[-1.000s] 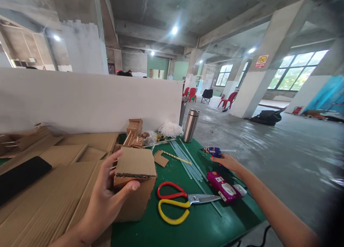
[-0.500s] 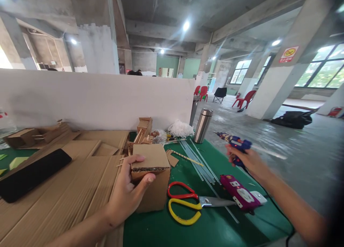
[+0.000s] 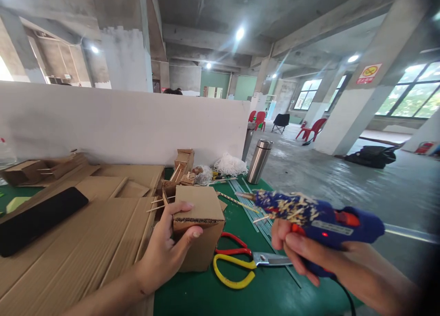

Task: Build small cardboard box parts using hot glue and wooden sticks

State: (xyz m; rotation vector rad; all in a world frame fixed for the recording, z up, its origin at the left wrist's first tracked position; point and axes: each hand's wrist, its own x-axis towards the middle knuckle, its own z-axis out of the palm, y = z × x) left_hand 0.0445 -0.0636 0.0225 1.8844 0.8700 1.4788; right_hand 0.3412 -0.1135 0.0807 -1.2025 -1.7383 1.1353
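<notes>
A small cardboard box [image 3: 201, 249] stands on the green tabletop, and my left hand [image 3: 175, 242] grips its near left corner, fingers over the top and thumb along the front edge. Thin wooden sticks [image 3: 156, 206] poke out to the left behind that hand. My right hand [image 3: 309, 249] is wrapped round the handle of a blue hot glue gun [image 3: 319, 219], raised to the right of the box. Its nozzle points left, its body is crusted with pale bits, and a red light glows on it. A clear glue stick [image 3: 409, 232] sticks out of its back.
Red-and-yellow-handled scissors [image 3: 252, 261] lie right of the box. Behind them are clear glue sticks [image 3: 245, 210], a steel flask [image 3: 260, 161] and white shredded filler [image 3: 231, 164]. Cardboard sheets [image 3: 85, 252] with a black phone-like slab [image 3: 41, 222] cover the left. A white partition [image 3: 130, 128] stands behind.
My right hand has brought the glue gun closer and leftward, now covering the purple power strip. The box has shifted slightly right with my left hand still on it.
</notes>
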